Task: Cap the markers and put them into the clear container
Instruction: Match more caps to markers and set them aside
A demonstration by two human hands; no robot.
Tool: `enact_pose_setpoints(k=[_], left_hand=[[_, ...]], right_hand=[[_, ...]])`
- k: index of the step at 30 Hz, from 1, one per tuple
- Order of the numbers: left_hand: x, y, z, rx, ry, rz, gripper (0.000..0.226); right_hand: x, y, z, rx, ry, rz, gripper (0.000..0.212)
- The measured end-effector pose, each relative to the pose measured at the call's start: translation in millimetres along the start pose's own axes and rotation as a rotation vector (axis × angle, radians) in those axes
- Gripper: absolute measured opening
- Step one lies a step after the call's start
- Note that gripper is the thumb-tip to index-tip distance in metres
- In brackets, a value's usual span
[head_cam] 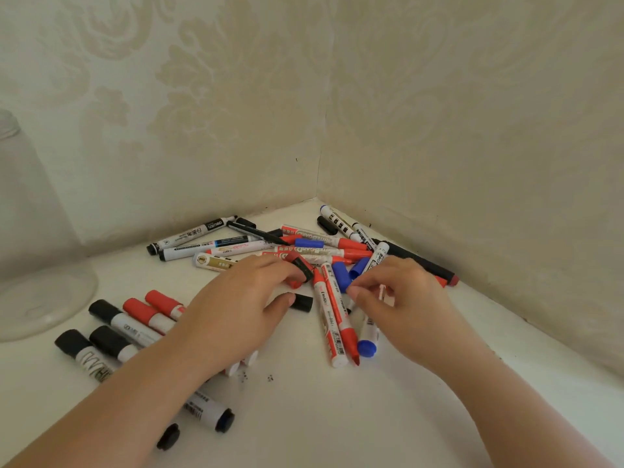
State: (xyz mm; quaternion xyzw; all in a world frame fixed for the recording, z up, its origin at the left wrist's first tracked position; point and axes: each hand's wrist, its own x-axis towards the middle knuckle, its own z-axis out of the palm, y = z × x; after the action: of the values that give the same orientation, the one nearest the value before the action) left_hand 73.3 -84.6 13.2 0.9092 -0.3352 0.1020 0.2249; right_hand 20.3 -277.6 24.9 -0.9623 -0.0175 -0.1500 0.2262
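Near: loose black cap [167, 436] lying on bench [337, 417]. Left: capped markers [135, 324] lying in row. Middle: left hand [243, 298] curling over black cap [303, 302], pinch uncertain; right hand [401, 292] pinching white marker barrel [368, 327]. Far: marker pile [304, 246] lying in corner. Far left: clear container [37, 231] standing empty. Markers likely light, stiff, smooth; gripping mid-barrel advised.

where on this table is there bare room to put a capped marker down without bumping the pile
Bare tabletop lies near the viewer, between the two forearms, bordered by the loose black cap on the left. More free room runs along the right wall, past the right hand. Crowded: the corner pile, and the row of capped markers beside the clear container, under the left hand.
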Motion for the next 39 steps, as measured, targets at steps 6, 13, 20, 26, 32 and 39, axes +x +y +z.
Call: enact_pose_setpoints(k=[6,13,20,26,32,39], left_hand=[[-9.3,-11.3,-6.6,0.034,0.026,-0.076,0.026],[-10.5,-12.5,-5.9,0.031,0.048,-0.065,0.026],[-4.2,-21.8,-1.3,0.018,0.081,-0.069,0.024],[15.2,-13.4,-1.0,0.2,0.003,0.118,0.037],[28.8,-8.9,10.0,0.378,-0.021,0.17,0.024],[30.0,-2.9,7.2,0.283,0.137,0.253,0.011]], right_hand=[[-4.2,-24.1,18.0,-0.291,-0.013,-0.075,0.049],[-4.9,-34.5,34.0,-0.476,0.072,-0.068,0.05],[-1.4,-22.3,19.8,-0.16,0.137,0.029,0.029],[1.0,-10.3,7.5,-0.025,0.088,0.107,0.028],[-1.3,-9.0,4.5,0.032,0.082,0.085,0.025],[-2.3,-8.2,6.1,0.066,0.123,0.094,0.024]])
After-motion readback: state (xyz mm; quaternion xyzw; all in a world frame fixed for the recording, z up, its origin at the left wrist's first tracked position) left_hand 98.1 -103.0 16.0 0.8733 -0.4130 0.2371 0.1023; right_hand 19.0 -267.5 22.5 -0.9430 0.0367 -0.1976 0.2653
